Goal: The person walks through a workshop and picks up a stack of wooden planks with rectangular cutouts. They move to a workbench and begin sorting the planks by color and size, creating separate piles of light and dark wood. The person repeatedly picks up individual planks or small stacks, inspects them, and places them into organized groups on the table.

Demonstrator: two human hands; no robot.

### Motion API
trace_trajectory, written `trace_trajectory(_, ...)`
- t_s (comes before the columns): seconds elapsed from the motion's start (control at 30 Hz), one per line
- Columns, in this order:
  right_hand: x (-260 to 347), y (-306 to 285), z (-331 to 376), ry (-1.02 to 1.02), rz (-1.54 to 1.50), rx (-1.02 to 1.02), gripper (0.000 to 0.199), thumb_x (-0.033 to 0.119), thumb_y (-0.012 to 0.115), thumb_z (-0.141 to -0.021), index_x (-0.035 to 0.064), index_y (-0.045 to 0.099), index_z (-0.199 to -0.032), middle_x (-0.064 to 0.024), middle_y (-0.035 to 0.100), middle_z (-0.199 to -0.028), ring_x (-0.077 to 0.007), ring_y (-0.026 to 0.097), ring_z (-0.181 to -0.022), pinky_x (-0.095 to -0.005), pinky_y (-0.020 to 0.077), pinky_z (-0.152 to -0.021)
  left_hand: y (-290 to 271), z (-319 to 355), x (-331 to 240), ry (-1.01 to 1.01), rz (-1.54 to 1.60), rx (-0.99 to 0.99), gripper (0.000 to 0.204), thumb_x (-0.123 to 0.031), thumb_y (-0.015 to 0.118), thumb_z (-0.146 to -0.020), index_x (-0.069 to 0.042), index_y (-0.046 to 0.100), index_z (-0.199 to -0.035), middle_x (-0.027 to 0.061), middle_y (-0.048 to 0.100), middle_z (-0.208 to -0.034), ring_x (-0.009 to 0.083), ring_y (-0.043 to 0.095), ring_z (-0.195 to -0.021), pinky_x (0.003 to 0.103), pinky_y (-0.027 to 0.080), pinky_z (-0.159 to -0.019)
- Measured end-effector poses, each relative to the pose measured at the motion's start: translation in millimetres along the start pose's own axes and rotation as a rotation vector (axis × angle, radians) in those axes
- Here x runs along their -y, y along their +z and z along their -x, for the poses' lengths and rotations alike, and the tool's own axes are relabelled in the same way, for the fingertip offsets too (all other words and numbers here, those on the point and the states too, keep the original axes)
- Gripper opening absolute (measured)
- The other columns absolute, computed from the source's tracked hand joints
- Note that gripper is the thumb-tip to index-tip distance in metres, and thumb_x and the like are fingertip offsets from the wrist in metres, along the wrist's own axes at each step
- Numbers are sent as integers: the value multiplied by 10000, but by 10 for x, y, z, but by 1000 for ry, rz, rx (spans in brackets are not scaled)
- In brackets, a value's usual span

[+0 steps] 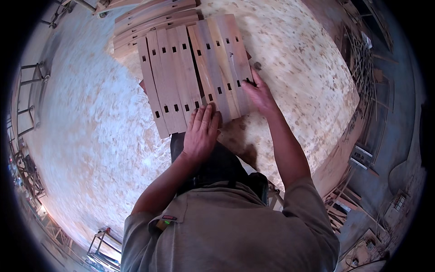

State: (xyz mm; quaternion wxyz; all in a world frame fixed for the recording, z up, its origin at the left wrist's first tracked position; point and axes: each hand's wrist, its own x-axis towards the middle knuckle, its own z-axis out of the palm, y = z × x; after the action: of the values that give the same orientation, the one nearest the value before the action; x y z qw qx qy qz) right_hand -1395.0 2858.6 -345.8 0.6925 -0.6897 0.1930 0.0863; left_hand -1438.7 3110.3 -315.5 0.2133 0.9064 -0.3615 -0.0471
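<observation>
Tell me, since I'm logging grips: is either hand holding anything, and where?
Nothing is gripped. The left hand lies flat on the near ends of the wooden slats; the right hand presses their right edge.

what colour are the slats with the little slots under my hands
The wooden slats are warm reddish-brown, some paler tan, each with small dark rectangular slots; the head view shows this best.

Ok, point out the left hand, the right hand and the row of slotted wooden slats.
left hand (200, 132), head view, on the back of the hand.
right hand (258, 94), head view, on the back of the hand.
slotted wooden slats (181, 72), head view, on a middle slat's face.
</observation>
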Motion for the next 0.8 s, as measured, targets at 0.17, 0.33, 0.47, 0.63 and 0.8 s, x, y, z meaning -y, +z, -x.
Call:
trace_trajectory(0.17,-92,-1,-27,-40,-65,32,650,99,608,-895,89,312,-1474,-50,515,-1330,-144,494,-1162,-317,392,-1008,89,3,77,19,-43,-91,464,-169,580,-837,-14,513,-1270,201,445,-1384,367,440,-1280,500,337,-1076)
trace_trajectory(0.33,-94,45,-4,-54,-81,14,646,101,614,-890,91,326,-1469,-49,526,-1315,-141,504,-1147,-316,404,-996,89,25,95,21,-57,-88,424,-144,545,-854,-13,535,-1257,190,456,-1381,357,452,-1272,487,348,-1071)
trace_trajectory(0.47,-44,49,13,-9,-66,16,636,77,599,-894,79,325,-1469,-44,515,-1328,-135,481,-1183,-311,383,-1018,72,13,85,15,-52,-97,411,-136,545,-854,-9,546,-1245,186,465,-1376,353,457,-1269,476,357,-1066)
trace_trajectory(0.63,-62,53,12,-13,-52,2,648,99,610,-891,83,322,-1471,-42,514,-1329,-131,480,-1178,-309,385,-1013,95,-2,89,17,-41,-139,403,-122,557,-843,-3,553,-1228,189,483,-1356,349,476,-1251,475,370,-1052)
trace_trajectory(0.8,-138,36,-5,-33,-49,-17,687,134,632,-876,99,308,-1481,-51,537,-1296,-136,519,-1114,-317,426,-970,132,-12,107,20,-30,-155,406,-110,558,-836,8,552,-1224,195,489,-1350,354,485,-1238,480,376,-1042)
